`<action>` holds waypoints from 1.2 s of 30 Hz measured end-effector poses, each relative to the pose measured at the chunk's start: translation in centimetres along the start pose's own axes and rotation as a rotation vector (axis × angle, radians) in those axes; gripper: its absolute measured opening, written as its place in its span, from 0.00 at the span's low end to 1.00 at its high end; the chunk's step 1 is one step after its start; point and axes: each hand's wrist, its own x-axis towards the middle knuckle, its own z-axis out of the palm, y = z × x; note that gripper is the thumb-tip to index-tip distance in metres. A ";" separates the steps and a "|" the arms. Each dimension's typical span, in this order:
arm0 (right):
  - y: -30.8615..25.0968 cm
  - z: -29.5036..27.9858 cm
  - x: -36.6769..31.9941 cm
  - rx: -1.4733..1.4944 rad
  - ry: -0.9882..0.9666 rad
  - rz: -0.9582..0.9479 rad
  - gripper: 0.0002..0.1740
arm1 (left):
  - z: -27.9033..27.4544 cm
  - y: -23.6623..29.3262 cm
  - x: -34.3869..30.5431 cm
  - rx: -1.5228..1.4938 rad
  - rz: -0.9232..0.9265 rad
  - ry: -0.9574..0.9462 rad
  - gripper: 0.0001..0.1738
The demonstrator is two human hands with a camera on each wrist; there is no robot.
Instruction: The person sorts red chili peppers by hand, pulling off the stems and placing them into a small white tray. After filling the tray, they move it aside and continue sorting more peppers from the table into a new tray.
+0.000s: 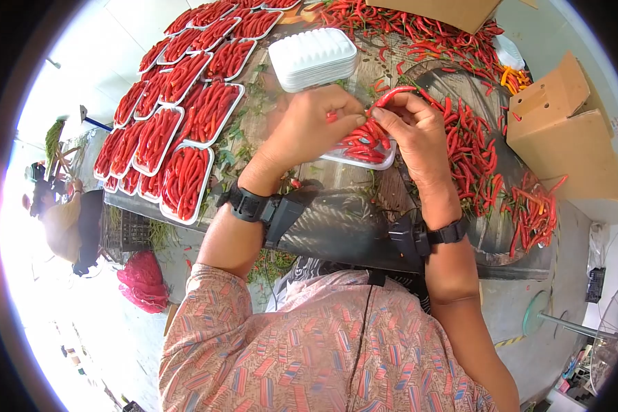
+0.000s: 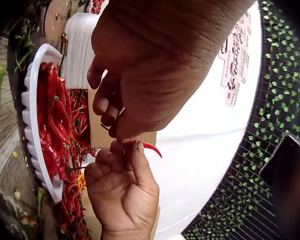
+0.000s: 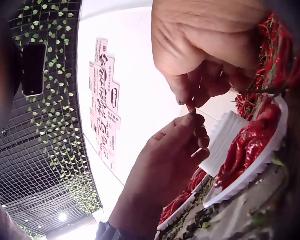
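Fingers of your right hand (image 1: 422, 134) pinch a red chili (image 1: 390, 95), and those of your left hand (image 1: 316, 127) close on its nearer end. Largest is the surface (image 1: 378, 65), bearing packed foam trays (image 1: 213, 113) to your left, heaped loose chilies (image 1: 470, 151) to your right and a stack of white trays (image 1: 312, 58) ahead. Beneath your hands sits the working tray (image 2: 32, 112), chilies in it, with the pinched one above. You're probably plucking its stem; next likely calls for laying it lengthwise among the others.
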 end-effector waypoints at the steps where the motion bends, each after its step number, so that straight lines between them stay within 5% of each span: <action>1: -0.1 0.0 0.0 0.009 -0.010 0.004 0.11 | 0.0 0.1 0.0 0.006 -0.019 -0.009 0.08; 9: -0.8 0.7 -0.5 0.165 -0.053 -0.042 0.09 | -0.3 0.6 -0.1 0.025 -0.082 -0.053 0.07; 11: -1.8 1.1 -1.0 -0.298 -0.015 -0.185 0.08 | -0.2 0.6 -0.1 0.005 -0.119 -0.018 0.07; 12: -1.8 1.3 -1.0 -0.297 -0.016 -0.185 0.08 | -0.2 0.6 -0.1 0.005 -0.120 -0.017 0.07; 14: -1.6 1.5 -1.0 -0.554 0.019 -0.578 0.08 | -0.2 0.7 -0.2 0.035 -0.123 0.036 0.07; 18: -1.5 2.2 -0.9 -0.649 0.014 -0.810 0.08 | -0.1 0.1 -0.2 0.084 -0.097 0.065 0.07; 22: -2.9 2.4 -1.4 -0.606 -0.025 -0.781 0.08 | -0.8 -1.1 0.0 0.328 -0.138 0.197 0.09; 26: -1.7 0.1 -0.7 -0.874 -0.102 -0.469 0.08 | -1.6 -0.7 0.1 0.330 -0.217 0.268 0.09; 36: -0.3 -0.4 -0.6 -0.999 -0.192 -0.365 0.09 | -1.5 -0.7 -0.1 0.240 -0.195 0.150 0.07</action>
